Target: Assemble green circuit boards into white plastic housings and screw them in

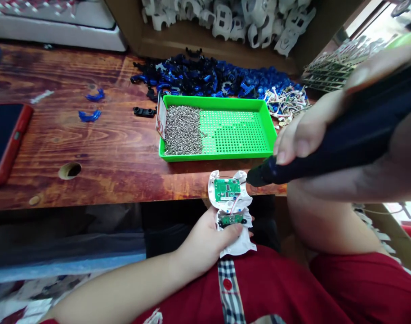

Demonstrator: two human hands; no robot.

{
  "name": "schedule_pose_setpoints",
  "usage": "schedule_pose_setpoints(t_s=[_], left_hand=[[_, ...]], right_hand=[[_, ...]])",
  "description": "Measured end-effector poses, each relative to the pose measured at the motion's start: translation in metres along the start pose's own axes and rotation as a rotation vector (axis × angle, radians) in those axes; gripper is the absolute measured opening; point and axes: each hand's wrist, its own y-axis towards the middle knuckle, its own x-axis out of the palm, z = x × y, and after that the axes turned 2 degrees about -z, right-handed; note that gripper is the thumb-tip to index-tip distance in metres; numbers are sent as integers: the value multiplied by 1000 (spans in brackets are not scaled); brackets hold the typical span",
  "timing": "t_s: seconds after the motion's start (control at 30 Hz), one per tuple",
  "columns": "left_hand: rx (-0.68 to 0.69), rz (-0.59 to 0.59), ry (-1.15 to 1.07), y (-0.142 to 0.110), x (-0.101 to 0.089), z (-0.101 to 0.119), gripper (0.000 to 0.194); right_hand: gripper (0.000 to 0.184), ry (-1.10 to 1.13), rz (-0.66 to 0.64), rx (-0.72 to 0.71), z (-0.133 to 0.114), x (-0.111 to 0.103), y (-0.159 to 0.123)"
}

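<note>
Left hand grips a white plastic housing with circuit boards below the table edge; right hand holds a dark electric screwdriver at its upper end.

The left hand point(207, 238) is closed around the lower part of the white plastic housing point(230, 211), thumb pressed over its small lower green board; the larger green circuit board point(227, 189) sits in the upper half, red wires running between the two. The right hand point(313, 135) is wrapped around the dark blue-black electric screwdriver point(340, 139), whose tip is at the housing's upper right edge; contact cannot be confirmed. On the reddish-brown wooden table point(91, 148), just behind, stands a bright green perforated plastic tray point(239, 130) with a heap of small silver screws point(183, 130) in its left half. A pile of blue and black plastic parts point(208, 78) lies behind the tray. A red-cased phone point(5, 139) lies at the left edge.
</note>
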Motion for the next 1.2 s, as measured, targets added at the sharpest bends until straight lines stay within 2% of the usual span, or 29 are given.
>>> schedule_pose_setpoints(t_s=[0.13,0.3,0.43,0.57,0.9,1.1,1.2], left_hand=[[7,19,-36,0,-3,-8,27],[28,36,-41,1,-3,-11,31],[34,12,-43,3,-3,-10,32],[38,3,-33,3,-2,-8,30],[40,-21,-31,4,-4,-8,28],[29,-19,-36,4,-4,-7,31],[28,-12,-50,4,-3,-6,32]], right_hand=[[48,114,183,-37,-2,19,-9],[40,173,227,-114,11,22,-8],[29,210,186,-163,23,20,-8],[27,194,193,-149,25,20,-10],[39,182,205,-134,24,23,-9],[21,169,128,-58,22,22,-13],[15,210,107,-97,23,23,-13]])
